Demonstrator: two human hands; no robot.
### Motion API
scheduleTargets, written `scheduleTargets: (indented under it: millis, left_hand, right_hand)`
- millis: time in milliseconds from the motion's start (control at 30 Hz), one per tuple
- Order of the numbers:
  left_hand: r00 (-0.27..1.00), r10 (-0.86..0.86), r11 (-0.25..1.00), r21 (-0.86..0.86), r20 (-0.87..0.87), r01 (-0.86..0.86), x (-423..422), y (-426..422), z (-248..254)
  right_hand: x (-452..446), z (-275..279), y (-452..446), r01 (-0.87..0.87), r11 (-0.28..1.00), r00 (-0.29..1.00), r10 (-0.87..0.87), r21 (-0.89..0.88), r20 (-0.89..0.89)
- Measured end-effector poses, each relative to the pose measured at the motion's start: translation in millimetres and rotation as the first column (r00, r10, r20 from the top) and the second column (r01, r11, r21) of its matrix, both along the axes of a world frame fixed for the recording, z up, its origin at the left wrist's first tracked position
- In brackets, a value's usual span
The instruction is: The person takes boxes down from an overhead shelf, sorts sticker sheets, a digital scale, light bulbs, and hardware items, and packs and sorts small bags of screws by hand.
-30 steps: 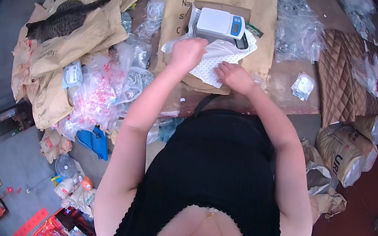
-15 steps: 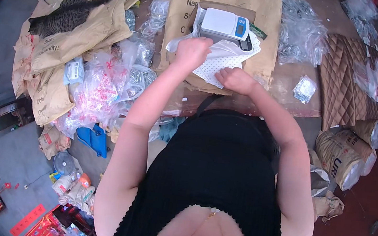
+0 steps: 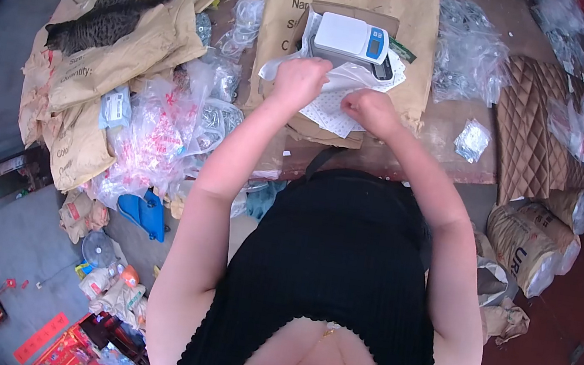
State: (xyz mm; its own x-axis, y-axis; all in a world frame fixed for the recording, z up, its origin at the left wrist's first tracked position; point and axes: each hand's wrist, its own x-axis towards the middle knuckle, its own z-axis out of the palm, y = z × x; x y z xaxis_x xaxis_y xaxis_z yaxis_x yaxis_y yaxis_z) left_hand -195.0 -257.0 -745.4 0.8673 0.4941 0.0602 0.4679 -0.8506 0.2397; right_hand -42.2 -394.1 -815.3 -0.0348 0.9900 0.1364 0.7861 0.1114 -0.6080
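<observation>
My left hand (image 3: 301,81) is closed on the edge of a clear plastic bag (image 3: 346,76) that spreads out in front of the scale. A little to the right and nearer my body, my right hand (image 3: 372,112) has its fingers curled together over white dotted sheets (image 3: 331,113). Whatever is between those fingertips is hidden. Just beyond both hands, a small white and blue digital scale (image 3: 342,34) rests on an open cardboard box (image 3: 396,27). The box lies on a large brown paper sack (image 3: 416,66) printed with red and black words.
Bags of metal parts (image 3: 467,50) lie to the right, near a small clear packet (image 3: 472,140) and a brown quilted cover (image 3: 531,126). On the left are crumpled plastic bags (image 3: 153,133), and a tabby cat (image 3: 105,25) lies on paper sacks (image 3: 137,60).
My right hand has moved slightly up and to the right, over the dotted sheets. The left hand stays at the plastic bag, almost unmoved. The whole view has shifted a little.
</observation>
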Motion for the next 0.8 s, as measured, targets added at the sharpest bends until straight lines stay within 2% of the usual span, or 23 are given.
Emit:
scheduleTargets:
  millis: [67, 100, 167, 300, 400, 467, 667, 800]
  left_hand:
    - [1.000, 0.003, 1.000, 0.000, -0.008, -0.003, -1.8, 0.4, -0.7]
    - [1.000, 0.000, 1.000, -0.003, 0.002, 0.000, -1.7, -0.2, 1.0]
    - [1.000, -0.001, 1.000, -0.006, 0.013, 0.002, -1.6, -0.7, 1.8]
    - [1.000, -0.002, 1.000, -0.014, -0.003, 0.002, -1.4, -0.5, 1.4]
    - [1.000, 0.000, 1.000, -0.016, -0.005, 0.000, -1.3, -0.7, 1.8]
    - [1.000, 0.000, 1.000, -0.017, -0.005, 0.000, -1.7, -0.5, 1.5]
    - [1.000, -0.011, 1.000, -0.012, -0.008, 0.011, -2.5, 0.2, -0.7]
    - [1.000, -0.021, 1.000, -0.011, 0.001, 0.021, -2.6, 0.3, -1.5]
  right_hand:
    - [-1.0, -8.5, -2.2, -0.045, 0.982, 0.991, 0.021, -0.182, -0.132]
    - [-1.1, -10.4, -2.7, -0.048, 0.982, 0.991, 0.024, -0.182, -0.133]
    - [-0.8, -13.0, -4.3, 0.008, 0.948, 0.961, -0.095, -0.318, -0.261]
    - [-1.2, -14.0, -3.9, 0.034, 0.945, 0.937, -0.144, -0.326, -0.318]
    - [-2.6, -13.2, -2.0, 0.115, 0.937, 0.892, -0.244, -0.331, -0.380]
    - [-1.8, -15.2, -0.9, 0.065, 0.941, 0.843, -0.230, -0.332, -0.486]
    - [0.9, -15.9, -2.3, -0.010, 0.893, 0.812, -0.255, -0.450, -0.525]
    - [0.7, -21.7, -1.7, -0.026, 0.897, 0.806, -0.243, -0.441, -0.541]
